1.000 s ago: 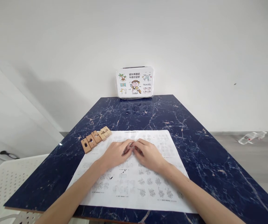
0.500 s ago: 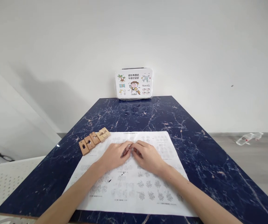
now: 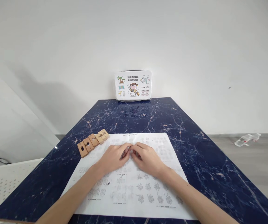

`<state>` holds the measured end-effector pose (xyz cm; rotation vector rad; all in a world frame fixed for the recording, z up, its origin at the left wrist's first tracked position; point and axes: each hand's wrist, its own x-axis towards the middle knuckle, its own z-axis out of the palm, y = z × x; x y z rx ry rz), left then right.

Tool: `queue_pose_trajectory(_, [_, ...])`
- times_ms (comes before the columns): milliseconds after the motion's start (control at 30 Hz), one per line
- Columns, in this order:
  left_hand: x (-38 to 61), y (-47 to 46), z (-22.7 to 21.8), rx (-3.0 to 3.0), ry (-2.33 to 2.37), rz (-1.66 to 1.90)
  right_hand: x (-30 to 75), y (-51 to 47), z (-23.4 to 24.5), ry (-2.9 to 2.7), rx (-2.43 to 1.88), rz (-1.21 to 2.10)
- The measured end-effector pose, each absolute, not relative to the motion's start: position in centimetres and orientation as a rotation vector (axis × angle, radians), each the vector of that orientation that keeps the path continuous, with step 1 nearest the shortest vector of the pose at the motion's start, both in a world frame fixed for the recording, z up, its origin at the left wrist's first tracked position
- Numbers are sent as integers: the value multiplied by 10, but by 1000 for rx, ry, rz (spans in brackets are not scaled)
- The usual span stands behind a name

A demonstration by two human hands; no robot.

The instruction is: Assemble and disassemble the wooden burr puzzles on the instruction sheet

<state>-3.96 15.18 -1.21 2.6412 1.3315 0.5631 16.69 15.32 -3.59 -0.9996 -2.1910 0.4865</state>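
My hands have hardly moved since a moment ago, but my head has tipped a little, so the table [image 3: 194, 155] and the picture box [image 3: 133, 85] at its far end sit lower in my view now. My left hand [image 3: 114, 158] and my right hand [image 3: 147, 158] rest side by side on the paper sheet [image 3: 134, 199]. The fingers are bent and the tips meet in the middle. I cannot tell if they pinch something tiny or nothing at all. The paper sheet lies flat on the near half of the table, right in front of me, with small grey drawings all over it. I think it is very light, thin and floppy. It can slip on the shiny top and it can rip, so the best place to hold it is an edge or a corner, softly. A row of wooden blocks [image 3: 93, 141] lies just beside its far left corner.
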Motion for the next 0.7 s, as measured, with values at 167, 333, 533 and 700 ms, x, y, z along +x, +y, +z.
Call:
queue_pose_trajectory(167, [-38, 151, -9, 2625, 1349, 539, 167, 152, -34, -2194, -1001, 490])
queue_pose_trajectory(333, [-39, 151, -10, 2612, 1361, 527, 166, 153, -36, -2192, -1005, 503])
queue_pose_trajectory(533, [-39, 151, -10, 2602, 1358, 529, 167, 154, -37, -2196, -1001, 500])
queue_pose_trajectory(700, [-39, 151, -10, 2598, 1358, 527, 167, 153, -36, -2200, -1004, 508])
